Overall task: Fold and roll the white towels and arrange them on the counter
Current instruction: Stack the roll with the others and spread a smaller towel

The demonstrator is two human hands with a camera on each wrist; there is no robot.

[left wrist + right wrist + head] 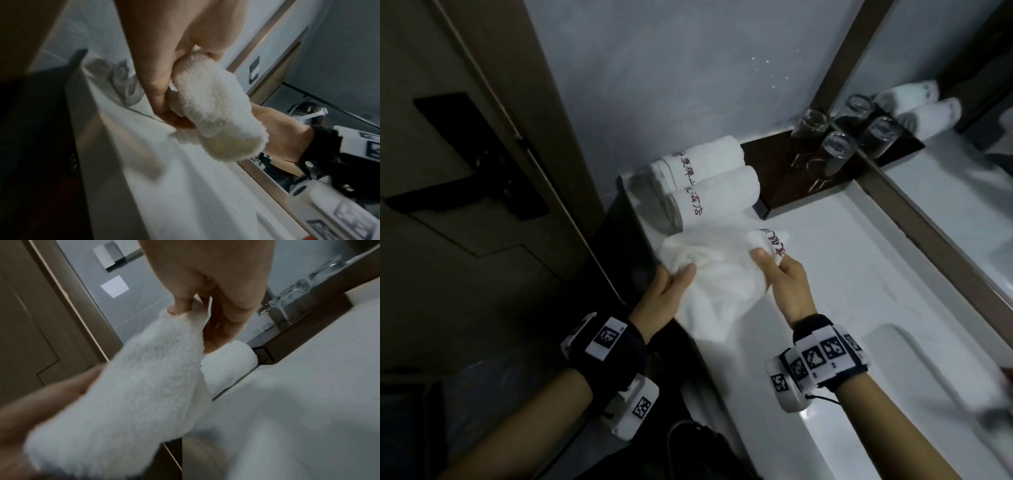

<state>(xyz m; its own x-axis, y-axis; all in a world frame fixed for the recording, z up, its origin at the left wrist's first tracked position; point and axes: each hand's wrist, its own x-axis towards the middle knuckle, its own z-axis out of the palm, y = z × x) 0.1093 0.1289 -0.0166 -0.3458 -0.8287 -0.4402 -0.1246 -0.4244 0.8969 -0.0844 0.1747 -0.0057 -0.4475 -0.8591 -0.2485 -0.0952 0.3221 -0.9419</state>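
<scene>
A loose, crumpled white towel (717,274) with dark embroidered lettering hangs between both hands above the white counter (859,291). My left hand (671,284) grips its left side, thumb on top. My right hand (777,270) pinches the lettered edge on the right. In the left wrist view the towel (216,110) bunches out of my curled fingers (156,91). In the right wrist view the towel (133,394) hangs from my pinching fingertips (179,308). Two rolled white towels (709,178) lie side by side at the counter's far left corner, and one roll (230,365) shows in the right wrist view.
A dark tray (791,171) with upturned drinking glasses (835,147) stands behind the rolls against a mirror (945,137). A sink basin (914,377) sits at the lower right. A wooden door (465,171) is on the left beyond the counter's edge.
</scene>
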